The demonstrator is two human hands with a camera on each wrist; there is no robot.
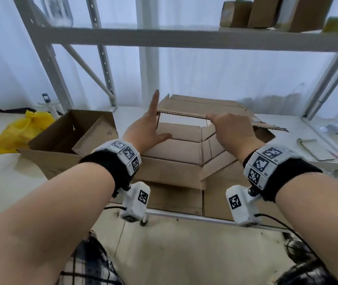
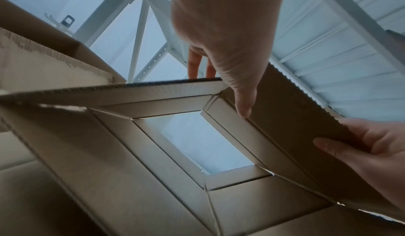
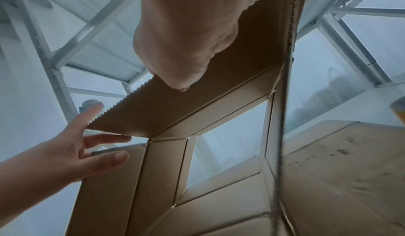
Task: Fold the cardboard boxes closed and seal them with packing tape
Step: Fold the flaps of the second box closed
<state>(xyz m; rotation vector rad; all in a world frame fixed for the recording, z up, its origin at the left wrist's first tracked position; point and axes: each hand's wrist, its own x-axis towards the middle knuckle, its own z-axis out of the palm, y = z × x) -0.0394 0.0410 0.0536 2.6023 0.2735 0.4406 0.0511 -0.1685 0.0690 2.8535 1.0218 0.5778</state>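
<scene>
A brown cardboard box (image 1: 176, 149) stands as an open tube in the middle of the low shelf, and light shows through its far end. My right hand (image 1: 231, 128) grips the edge of the raised upper flap (image 1: 194, 108); in the left wrist view the right hand (image 2: 377, 153) has its thumb on the flap's inner face. My left hand (image 1: 147, 128) is at the box's left edge with straight, spread fingers and the index finger pointing up. In the right wrist view the left hand (image 3: 72, 153) touches the flap corner beside the box (image 3: 219, 101). No tape is visible.
A second open cardboard box (image 1: 67, 140) sits to the left, with a yellow plastic bag (image 1: 22, 132) behind it. White metal racking (image 1: 184, 38) frames the space, and several boxes (image 1: 266, 13) stand on its upper shelf. Flat cardboard (image 1: 225, 194) lies under the box.
</scene>
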